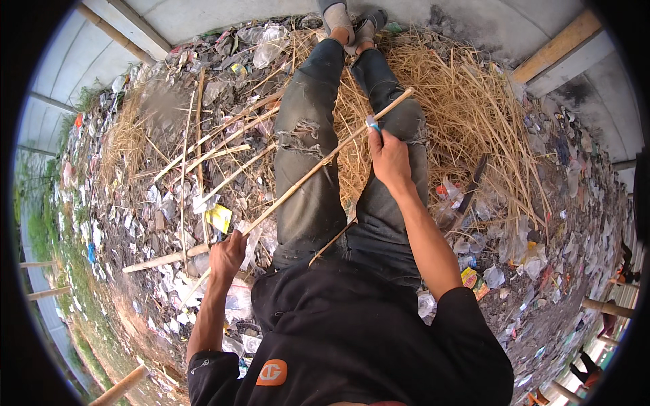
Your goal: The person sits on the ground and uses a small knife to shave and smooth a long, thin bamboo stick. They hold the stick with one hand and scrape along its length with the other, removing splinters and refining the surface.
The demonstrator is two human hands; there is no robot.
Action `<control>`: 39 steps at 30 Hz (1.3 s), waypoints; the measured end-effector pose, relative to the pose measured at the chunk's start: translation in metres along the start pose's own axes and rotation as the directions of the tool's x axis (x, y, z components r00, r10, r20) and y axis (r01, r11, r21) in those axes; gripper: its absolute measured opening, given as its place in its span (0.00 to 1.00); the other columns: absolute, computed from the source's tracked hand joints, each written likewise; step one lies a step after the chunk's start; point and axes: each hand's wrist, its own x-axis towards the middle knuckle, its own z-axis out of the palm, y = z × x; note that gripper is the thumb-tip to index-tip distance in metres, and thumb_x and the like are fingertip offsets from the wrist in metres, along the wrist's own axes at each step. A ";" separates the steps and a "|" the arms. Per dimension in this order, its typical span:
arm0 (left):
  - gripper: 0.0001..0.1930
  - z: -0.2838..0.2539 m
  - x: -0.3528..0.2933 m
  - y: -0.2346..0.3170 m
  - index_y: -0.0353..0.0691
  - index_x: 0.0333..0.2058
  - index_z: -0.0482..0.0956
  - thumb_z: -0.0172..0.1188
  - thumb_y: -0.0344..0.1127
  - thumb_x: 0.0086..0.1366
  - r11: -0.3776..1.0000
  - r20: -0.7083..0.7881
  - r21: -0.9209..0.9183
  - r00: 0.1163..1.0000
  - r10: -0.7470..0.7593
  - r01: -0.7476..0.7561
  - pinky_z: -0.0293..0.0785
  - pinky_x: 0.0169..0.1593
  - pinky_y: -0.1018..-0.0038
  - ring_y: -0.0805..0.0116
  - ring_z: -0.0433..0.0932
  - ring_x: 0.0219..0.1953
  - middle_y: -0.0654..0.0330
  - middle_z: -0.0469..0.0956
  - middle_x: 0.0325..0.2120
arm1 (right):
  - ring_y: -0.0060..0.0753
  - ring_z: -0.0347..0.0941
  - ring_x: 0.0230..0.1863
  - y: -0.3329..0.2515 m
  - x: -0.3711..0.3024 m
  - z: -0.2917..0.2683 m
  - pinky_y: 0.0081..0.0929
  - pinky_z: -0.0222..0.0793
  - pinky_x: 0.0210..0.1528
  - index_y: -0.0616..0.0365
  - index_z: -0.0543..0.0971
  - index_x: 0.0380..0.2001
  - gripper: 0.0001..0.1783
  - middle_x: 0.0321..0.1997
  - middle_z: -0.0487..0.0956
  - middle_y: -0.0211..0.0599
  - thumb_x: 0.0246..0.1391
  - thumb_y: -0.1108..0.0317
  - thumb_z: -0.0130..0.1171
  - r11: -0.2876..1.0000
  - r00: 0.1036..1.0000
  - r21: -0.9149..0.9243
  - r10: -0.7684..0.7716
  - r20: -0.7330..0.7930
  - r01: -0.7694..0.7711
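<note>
A long, pale bamboo strip [298, 185] lies slantwise across my legs, its far end past my right knee. My left hand [228, 257] is closed round its lower part, beside my left hip. Above my right thigh, my right hand [391, 159] is closed, with a small white-and-blue piece [372, 122] at its thumb and fingertips, against the strip. What kind of thing that piece is, I cannot make out. Several loose bamboo strips [202, 162] lie to my left, some crossing one another. A thicker bamboo piece [166, 258] lies near my left hand.
Straw-like shavings [447, 101] are heaped round my lower legs and to the right. Plastic scraps and litter cover the ground. A dark stick [472, 184] lies right of my knee. My feet are by a grey wall [467, 34]. Other people [588, 372] are at the far lower right.
</note>
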 end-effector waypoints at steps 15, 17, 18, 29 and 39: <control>0.14 -0.001 0.015 0.034 0.44 0.35 0.71 0.59 0.46 0.75 0.997 0.034 -0.052 0.998 -0.052 0.053 0.72 0.22 0.49 0.40 0.79 0.19 0.49 0.79 0.16 | 0.67 0.77 0.26 -0.009 0.012 -0.002 0.54 0.69 0.27 0.64 0.79 0.27 0.27 0.20 0.78 0.57 0.75 0.52 0.51 0.996 0.997 0.093 -0.011 -0.081 0.019; 0.14 0.006 0.026 0.043 0.45 0.35 0.71 0.59 0.47 0.75 0.993 0.055 -0.090 0.996 -0.067 0.072 0.72 0.22 0.47 0.39 0.78 0.19 0.49 0.78 0.15 | 0.69 0.78 0.30 -0.026 -0.024 0.018 0.56 0.70 0.30 0.64 0.80 0.32 0.26 0.23 0.79 0.59 0.74 0.50 0.52 0.995 0.995 0.099 -0.038 0.097 0.028; 0.13 0.002 0.038 0.056 0.45 0.36 0.72 0.59 0.46 0.75 0.993 0.107 -0.068 0.990 -0.089 0.096 0.72 0.22 0.47 0.38 0.78 0.19 0.49 0.77 0.15 | 0.71 0.78 0.33 -0.028 -0.053 0.041 0.59 0.70 0.33 0.62 0.80 0.34 0.26 0.26 0.80 0.60 0.73 0.48 0.52 0.984 0.988 0.146 -0.115 0.101 0.100; 0.14 0.001 0.060 0.069 0.45 0.36 0.72 0.60 0.48 0.74 0.995 0.046 -0.094 0.998 -0.037 0.041 0.72 0.21 0.47 0.39 0.78 0.18 0.49 0.76 0.14 | 0.70 0.76 0.32 -0.029 -0.053 0.039 0.52 0.71 0.37 0.66 0.80 0.36 0.28 0.28 0.80 0.60 0.75 0.48 0.49 0.963 0.976 0.245 -0.150 0.156 0.109; 0.13 0.012 0.068 0.071 0.48 0.39 0.75 0.59 0.50 0.75 0.997 -0.077 -0.055 0.996 0.044 -0.048 0.72 0.20 0.50 0.43 0.78 0.16 0.54 0.76 0.14 | 0.10 0.52 0.12 -0.021 -0.040 0.001 0.17 0.46 0.14 0.51 0.70 0.25 0.29 0.15 0.61 0.15 0.71 0.39 0.55 0.464 0.792 0.671 0.122 0.599 -0.578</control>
